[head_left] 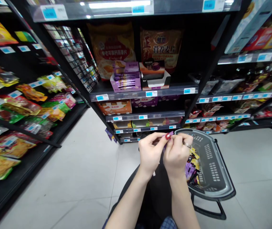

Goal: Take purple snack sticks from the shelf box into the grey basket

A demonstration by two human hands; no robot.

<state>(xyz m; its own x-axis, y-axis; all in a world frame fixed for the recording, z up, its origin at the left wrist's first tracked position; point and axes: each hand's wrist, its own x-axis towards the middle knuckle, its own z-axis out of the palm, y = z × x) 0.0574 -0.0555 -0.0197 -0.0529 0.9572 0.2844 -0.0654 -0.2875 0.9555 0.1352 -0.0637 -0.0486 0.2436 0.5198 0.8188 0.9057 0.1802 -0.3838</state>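
My left hand [151,153] and my right hand [177,156] meet in front of the shelf, fingertips pinched together. Between them is a small purple sachet [171,133], mostly covered by the fingers. A ring sits on a finger of my right hand. Just right of that hand, a dark shopping basket [206,178] stands on the floor with purple sachets [189,170] and yellow sachets [195,154] lying in it. Ahead on the shelf is an open purple box [126,83] of stick sachets, beside an orange-and-black display box [154,74].
Large cereal bags [112,47] stand behind the boxes on the black shelf unit [140,95]. Racks of packaged snacks [14,108] line the left, and more stocked shelves [241,79] extend to the right. A basket handle [212,213] lies near my right forearm.
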